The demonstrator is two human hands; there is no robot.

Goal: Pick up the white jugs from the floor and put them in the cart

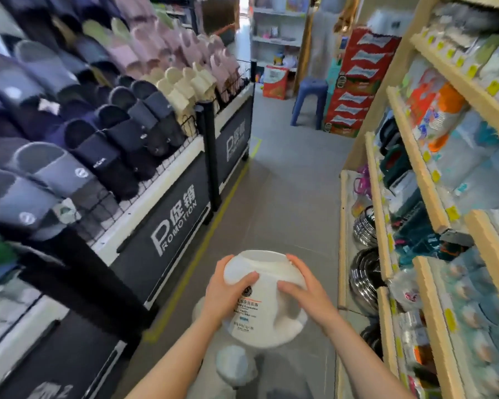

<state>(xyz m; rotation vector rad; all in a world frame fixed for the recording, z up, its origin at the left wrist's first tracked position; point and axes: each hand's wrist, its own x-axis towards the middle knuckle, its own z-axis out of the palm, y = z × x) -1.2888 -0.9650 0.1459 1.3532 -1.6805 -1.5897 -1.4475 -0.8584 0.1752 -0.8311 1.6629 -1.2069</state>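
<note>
Grey floor tiles (285, 180) ran down a shop aisle between a slipper rack (78, 133) and wooden shelves (427, 180). Both hands, left hand (225, 292) and right hand (306, 292), clasped a white jug (260, 300) from either side, above more white jugs (234, 367) on the floor's near edge.

Both forearms are bare to the frame edge, and the left hand (225, 292) and right hand (306, 295) wear nothing.
</note>
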